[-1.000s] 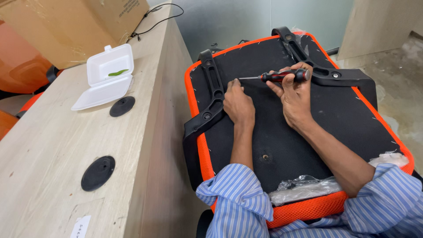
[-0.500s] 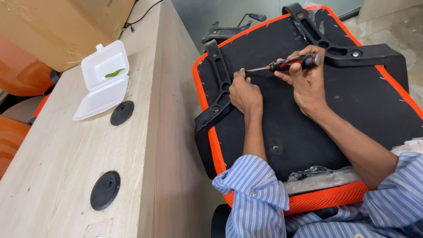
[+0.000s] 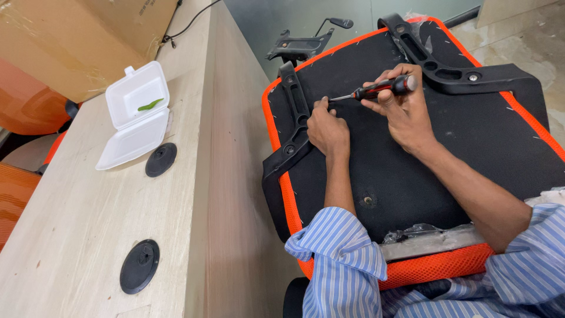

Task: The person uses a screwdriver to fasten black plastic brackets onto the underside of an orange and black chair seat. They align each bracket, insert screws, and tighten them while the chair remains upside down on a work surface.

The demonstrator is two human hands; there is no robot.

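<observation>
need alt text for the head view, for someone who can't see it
A person's right hand holds a red and black screwdriver with its tip by a black armrest bracket on an upturned orange chair seat; the left hand rests beside the tip. An open white foam box lies on the wooden desk at left.

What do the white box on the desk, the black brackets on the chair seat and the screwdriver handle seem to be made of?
The white box looks like foam plastic: matte, thick-walled, with a moulded hinged lid. The black brackets seem to be moulded hard plastic with a dull sheen and rounded ribs, though painted metal is possible. The screwdriver, held in the right hand, has a glossy red-and-black handle, probably plastic or rubber, and a shiny metal shaft.
</observation>
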